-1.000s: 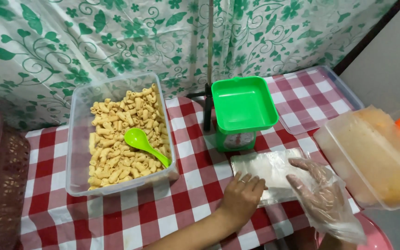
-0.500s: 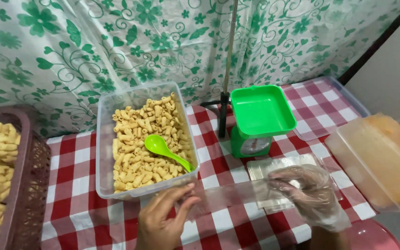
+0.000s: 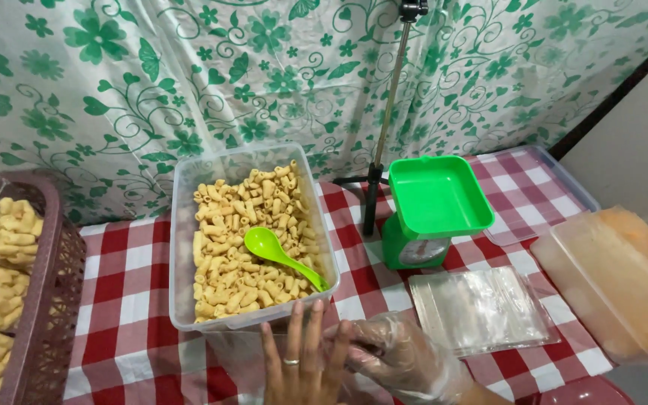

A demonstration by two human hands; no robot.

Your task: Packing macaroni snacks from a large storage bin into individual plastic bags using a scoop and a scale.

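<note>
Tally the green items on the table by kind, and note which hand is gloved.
Green spoon in the clear tub of snacks: 1
Green kitchen scale with square tray: 1
Total: 2
The right hand wears a clear plastic glove; the left hand is bare, with a ring.

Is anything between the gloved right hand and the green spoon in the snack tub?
Yes: the tub's clear near wall stands between the right hand and the green spoon, whose handle rests over that rim.
</note>
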